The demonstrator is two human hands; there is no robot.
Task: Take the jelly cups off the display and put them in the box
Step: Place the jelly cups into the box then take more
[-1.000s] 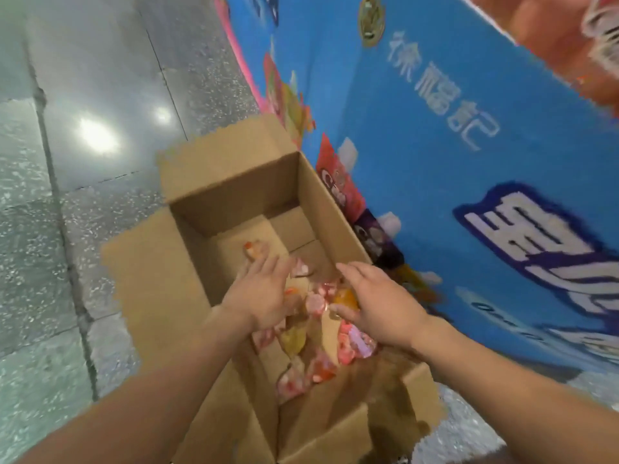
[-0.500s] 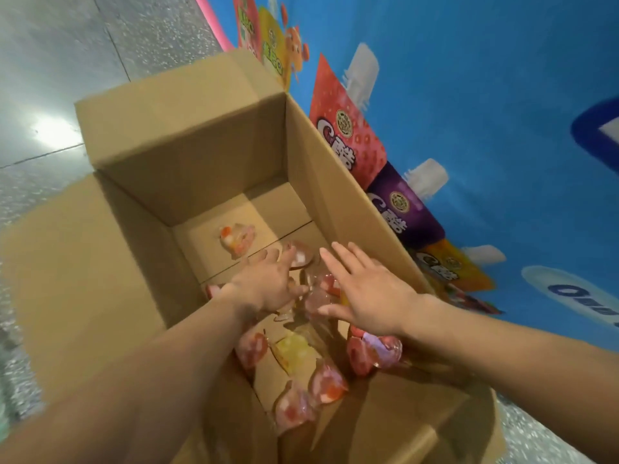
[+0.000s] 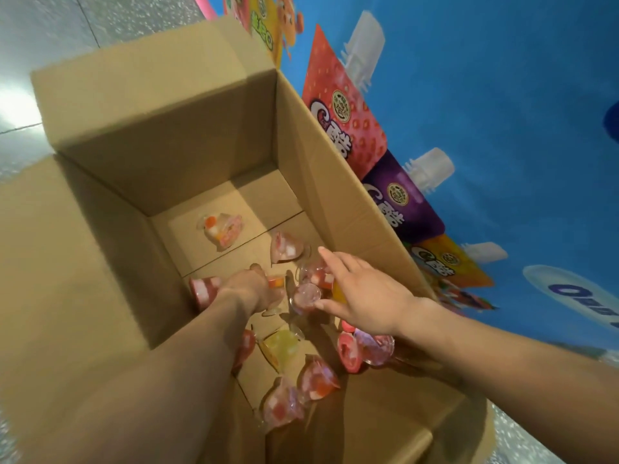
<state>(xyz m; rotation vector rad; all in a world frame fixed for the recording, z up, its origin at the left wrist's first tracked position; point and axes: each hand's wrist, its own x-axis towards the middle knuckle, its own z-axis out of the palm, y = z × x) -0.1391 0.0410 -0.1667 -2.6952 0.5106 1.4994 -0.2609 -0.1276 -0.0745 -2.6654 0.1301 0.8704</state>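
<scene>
The right hand [image 3: 365, 296] is being held released, fingers straight, thumb being rested on a clear pink cup [image 3: 305, 296] whose round end is being faced up at the camera. The left hand [image 3: 249, 289] is being held low beside it, fingers hidden, so its grip cannot be told. Jelly cups [image 3: 316, 376] are being seen strewn across the floor of the box [image 3: 160, 128], mostly tipped on their sides, long axes pointing every which way, one lone cup [image 3: 222, 231] lying apart by the far wall.
</scene>
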